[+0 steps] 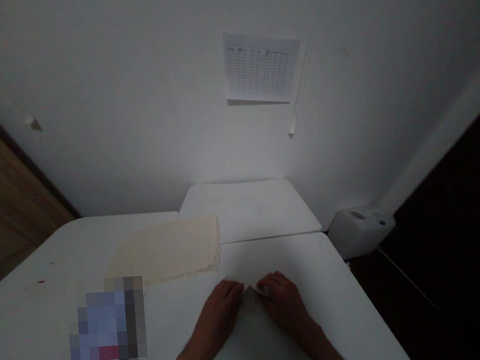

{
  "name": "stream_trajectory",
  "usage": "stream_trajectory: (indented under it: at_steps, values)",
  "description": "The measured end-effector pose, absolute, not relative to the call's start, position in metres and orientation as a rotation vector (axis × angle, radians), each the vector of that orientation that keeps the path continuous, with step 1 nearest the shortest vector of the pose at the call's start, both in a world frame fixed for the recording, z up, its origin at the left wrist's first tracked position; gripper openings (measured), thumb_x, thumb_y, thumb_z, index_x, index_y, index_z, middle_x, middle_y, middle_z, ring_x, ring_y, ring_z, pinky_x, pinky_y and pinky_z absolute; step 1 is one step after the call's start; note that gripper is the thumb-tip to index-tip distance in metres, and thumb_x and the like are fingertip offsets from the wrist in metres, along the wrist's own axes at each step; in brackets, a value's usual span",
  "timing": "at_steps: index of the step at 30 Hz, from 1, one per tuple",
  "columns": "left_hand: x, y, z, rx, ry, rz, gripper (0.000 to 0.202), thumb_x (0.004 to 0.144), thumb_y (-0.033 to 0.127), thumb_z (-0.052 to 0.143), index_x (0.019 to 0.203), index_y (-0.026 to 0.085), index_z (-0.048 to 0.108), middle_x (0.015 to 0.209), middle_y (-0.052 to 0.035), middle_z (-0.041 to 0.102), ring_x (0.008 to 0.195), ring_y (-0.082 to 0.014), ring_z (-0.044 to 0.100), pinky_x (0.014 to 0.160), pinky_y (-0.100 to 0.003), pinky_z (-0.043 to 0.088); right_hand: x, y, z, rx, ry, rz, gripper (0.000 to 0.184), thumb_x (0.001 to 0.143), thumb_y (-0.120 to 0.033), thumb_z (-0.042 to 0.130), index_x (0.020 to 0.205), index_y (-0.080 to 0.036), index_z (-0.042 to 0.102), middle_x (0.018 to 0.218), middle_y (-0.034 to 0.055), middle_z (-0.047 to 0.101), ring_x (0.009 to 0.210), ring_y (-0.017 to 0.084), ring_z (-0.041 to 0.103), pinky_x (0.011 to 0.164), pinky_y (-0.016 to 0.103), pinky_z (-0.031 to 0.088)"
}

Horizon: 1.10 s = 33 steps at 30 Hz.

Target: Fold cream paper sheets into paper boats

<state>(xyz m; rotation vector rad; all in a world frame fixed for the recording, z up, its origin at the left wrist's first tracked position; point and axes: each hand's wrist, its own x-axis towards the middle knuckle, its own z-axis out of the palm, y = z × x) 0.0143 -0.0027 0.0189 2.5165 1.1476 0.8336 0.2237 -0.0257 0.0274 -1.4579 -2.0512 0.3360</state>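
Near the front of the white table, a small folded piece of pale paper (251,296) rises to a point between my two hands. My left hand (224,302) is closed on its left side, fingers curled in. On the opposite side, my right hand (283,297) pinches the paper, and a pale flap shows by its fingertips. The lower part of the paper is dim and blends into the tabletop. Beyond my left hand lies a stack of cream paper sheets (171,248), apart from both hands.
The white table (335,305) meets another white tabletop (250,209) against the wall. A pixelated object (102,332) is at the left front. A white plastic container (361,232) stands beyond the right edge. A printed sheet (257,69) hangs on the wall.
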Motion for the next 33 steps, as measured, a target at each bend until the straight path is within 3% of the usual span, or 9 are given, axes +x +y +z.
stream_trajectory:
  at_steps: [6, 10, 18, 22, 28, 33]
  values:
    - [0.022, 0.001, 0.025, 2.377, 1.351, 0.6, 0.025, 0.083, 0.007, 0.049, 0.103, 0.018, 0.06, 0.099, -0.0065, 0.064, 0.094, -0.0203, 0.06, 0.086, -0.033, 0.048, 0.218, -0.02, 0.038, -1.546, -2.051, 0.414, 0.016, 0.088, -0.017, 0.056, 0.1, -0.023, 0.066, 0.096, 0.0019, 0.068, 0.091, 0.018, 0.06, 0.082, 0.026, 0.041]
    - [0.029, 0.007, 0.03, 2.387, 1.407, 0.472, 0.028, 0.081, 0.005, 0.048, 0.102, 0.018, 0.061, 0.099, -0.0058, 0.064, 0.094, -0.0195, 0.059, 0.084, -0.03, 0.046, 0.213, -0.02, 0.049, -1.648, -2.07, 0.398, 0.014, 0.086, -0.015, 0.056, 0.093, -0.023, 0.066, 0.091, 0.0004, 0.068, 0.088, 0.018, 0.061, 0.079, 0.025, 0.04]
    - [0.034, 0.013, 0.031, 2.477, 1.402, 0.442, 0.02, 0.085, 0.007, 0.045, 0.079, 0.018, 0.06, 0.085, -0.0047, 0.061, 0.081, -0.0184, 0.059, 0.072, -0.027, 0.046, 0.21, -0.019, 0.06, -1.724, -2.224, 0.26, 0.012, 0.084, -0.015, 0.056, 0.085, -0.022, 0.066, 0.085, 0.0024, 0.069, 0.084, 0.019, 0.061, 0.071, 0.025, 0.039]
    - [0.032, 0.01, 0.029, 2.548, 1.336, 0.445, 0.023, 0.084, 0.002, 0.045, 0.082, 0.018, 0.061, 0.089, -0.0045, 0.062, 0.085, -0.018, 0.058, 0.076, -0.028, 0.047, 0.212, -0.015, 0.055, -1.713, -2.266, 0.212, 0.016, 0.085, -0.01, 0.055, 0.083, -0.021, 0.065, 0.085, 0.002, 0.068, 0.083, 0.017, 0.061, 0.07, 0.024, 0.039]
    - [0.021, 0.0, 0.02, 2.69, 1.168, 0.566, 0.033, 0.084, -0.001, 0.047, 0.107, 0.02, 0.06, 0.104, -0.0066, 0.064, 0.096, -0.0206, 0.057, 0.087, -0.035, 0.049, 0.214, -0.019, 0.035, -1.61, -2.304, -0.046, 0.012, 0.084, -0.008, 0.06, 0.081, -0.019, 0.063, 0.084, 0.0021, 0.066, 0.08, 0.018, 0.059, 0.069, 0.025, 0.04]
    - [0.014, -0.003, 0.007, 2.867, 1.097, 0.667, 0.038, 0.08, -0.005, 0.045, 0.106, 0.019, 0.059, 0.103, -0.0071, 0.066, 0.095, -0.0218, 0.06, 0.085, -0.038, 0.053, 0.216, -0.02, 0.015, -1.491, -2.277, -0.214, 0.013, 0.081, -0.007, 0.064, 0.081, -0.02, 0.061, 0.082, 0.0013, 0.064, 0.075, 0.018, 0.057, 0.066, 0.026, 0.04]
